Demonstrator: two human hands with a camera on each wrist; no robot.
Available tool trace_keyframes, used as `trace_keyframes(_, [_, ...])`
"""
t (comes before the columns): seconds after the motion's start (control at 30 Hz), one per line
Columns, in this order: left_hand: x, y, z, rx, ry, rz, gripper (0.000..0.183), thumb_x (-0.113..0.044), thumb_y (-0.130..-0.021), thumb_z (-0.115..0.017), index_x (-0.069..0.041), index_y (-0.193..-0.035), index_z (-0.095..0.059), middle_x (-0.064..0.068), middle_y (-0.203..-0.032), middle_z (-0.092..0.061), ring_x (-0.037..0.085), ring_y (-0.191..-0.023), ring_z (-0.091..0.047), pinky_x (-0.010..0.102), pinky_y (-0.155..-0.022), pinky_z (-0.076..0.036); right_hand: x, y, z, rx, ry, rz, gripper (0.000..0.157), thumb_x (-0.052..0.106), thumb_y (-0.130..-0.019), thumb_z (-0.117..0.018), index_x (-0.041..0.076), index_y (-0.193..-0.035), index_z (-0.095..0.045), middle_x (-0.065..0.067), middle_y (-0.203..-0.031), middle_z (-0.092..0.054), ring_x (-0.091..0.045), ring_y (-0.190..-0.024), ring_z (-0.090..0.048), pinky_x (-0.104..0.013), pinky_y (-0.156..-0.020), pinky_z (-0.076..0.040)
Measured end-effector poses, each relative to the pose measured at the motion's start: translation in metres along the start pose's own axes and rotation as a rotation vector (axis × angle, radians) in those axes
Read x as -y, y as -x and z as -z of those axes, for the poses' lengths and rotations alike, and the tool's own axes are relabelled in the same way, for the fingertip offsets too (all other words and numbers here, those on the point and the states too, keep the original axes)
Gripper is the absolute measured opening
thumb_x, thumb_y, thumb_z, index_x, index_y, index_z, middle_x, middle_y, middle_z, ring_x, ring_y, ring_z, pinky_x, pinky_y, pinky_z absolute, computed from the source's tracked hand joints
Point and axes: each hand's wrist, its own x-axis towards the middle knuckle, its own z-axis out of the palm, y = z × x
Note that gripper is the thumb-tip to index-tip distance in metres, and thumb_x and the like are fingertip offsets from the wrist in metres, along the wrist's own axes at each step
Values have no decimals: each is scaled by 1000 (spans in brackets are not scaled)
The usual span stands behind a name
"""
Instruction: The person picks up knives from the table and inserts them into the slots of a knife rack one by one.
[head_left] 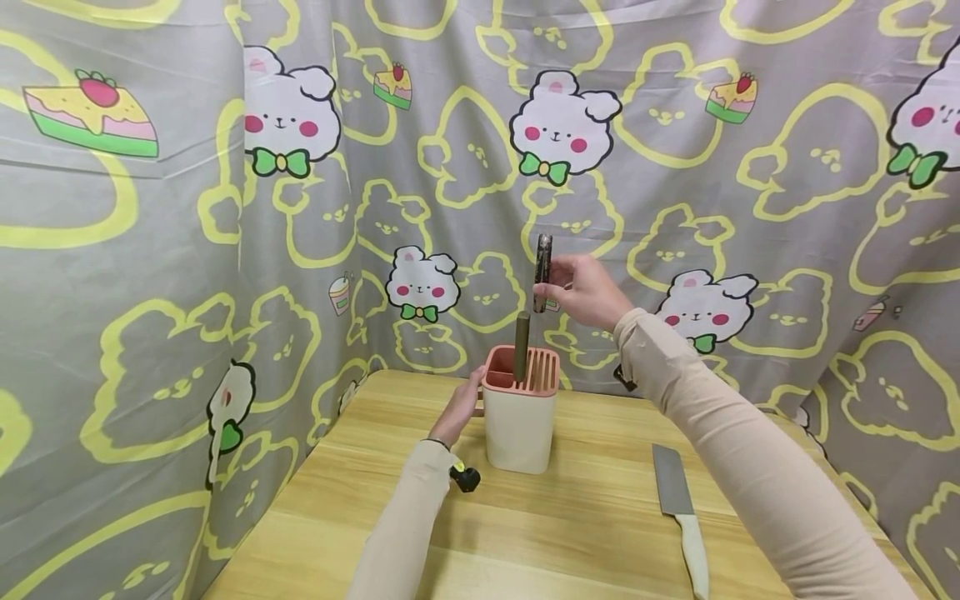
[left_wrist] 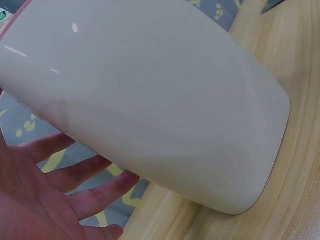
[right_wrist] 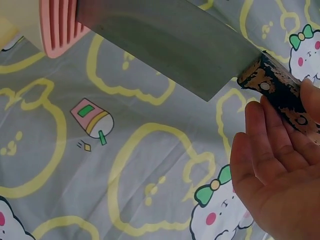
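Note:
A white knife holder (head_left: pixel 520 433) with a pink slotted top (head_left: pixel 543 367) stands upright on the table. My right hand (head_left: pixel 588 290) pinches the dark, worn, mottled handle (right_wrist: pixel 282 97) of a cleaver above it. The cleaver's broad blade (right_wrist: pixel 170 42) points down, its far end at the pink slots in the right wrist view; how deep it sits is hidden. My left hand (head_left: pixel 461 406) rests against the holder's left side, fingers (left_wrist: pixel 102 195) extended in the left wrist view. An olive-green handle (head_left: pixel 522 346) sticks up from the holder, beside the cleaver.
Another cleaver (head_left: pixel 672 479) with a pale handle lies on the right of the wooden table (head_left: pixel 592 517), blade toward the back. A patterned grey curtain (head_left: pixel 465 167) hangs behind and along both sides of the table.

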Motion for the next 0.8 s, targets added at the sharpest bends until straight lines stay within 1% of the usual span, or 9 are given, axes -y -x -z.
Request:
trace_keyframes(0.13, [1, -1, 0, 1, 4, 4, 71, -63, -108, -27, -17, -158, -44, 15, -163, -43, 42, -146, -46, 58, -112, -50, -5, 1, -4, 7, 3, 9, 13, 15, -100, -69, 4, -106, -73, -15, -99, -77, -30, -93, -70, -29, -75, -53])
trace_keyframes(0.2, [1, -1, 0, 0, 4, 3, 71, -65, -107, -27, -18, -158, -44, 14, -163, -43, 41, -146, -47, 58, -112, -50, -8, 1, -6, 9, 3, 15, 12, 14, -99, -69, 4, -105, -73, -14, -98, -78, -25, -89, -69, -29, -75, -52])
trace_keyframes(0.3, [1, -1, 0, -3, 1, 1, 72, -67, -106, -28, -19, -157, -45, 13, -162, -45, 40, -146, -48, 58, -111, -51, -13, 2, -9, 12, -1, 8, 14, 13, -99, -70, 2, -106, -74, -15, -98, -78, -21, -86, -68, -31, -76, -50])
trace_keyframes(0.43, [1, -2, 0, -9, 3, 5, 73, -69, -105, -30, -20, -156, -48, 12, -161, -46, 39, -145, -49, 58, -111, -50, -22, 2, -14, 17, -13, -21, 17, 16, -99, -70, 2, -109, -73, -16, -101, -77, -27, -92, -71, -34, -81, -53])
trace_keyframes(0.57, [1, -2, 1, -10, 2, 12, 71, -67, -105, -31, -20, -155, -49, 13, -161, -46, 39, -145, -49, 57, -111, -51, -32, 3, -20, 28, -31, -47, 19, 17, -100, -69, 2, -112, -72, -16, -105, -77, -30, -99, -72, -37, -86, -57])
trace_keyframes(0.8, [-1, 0, 1, -11, -6, 15, 65, -60, -109, -28, -18, -154, -49, 14, -159, -47, 39, -141, -51, 53, -108, -54, -46, 5, -31, 50, -18, -72, 13, 17, -99, -70, 4, -102, -72, -13, -96, -77, -20, -86, -69, -30, -77, -53])
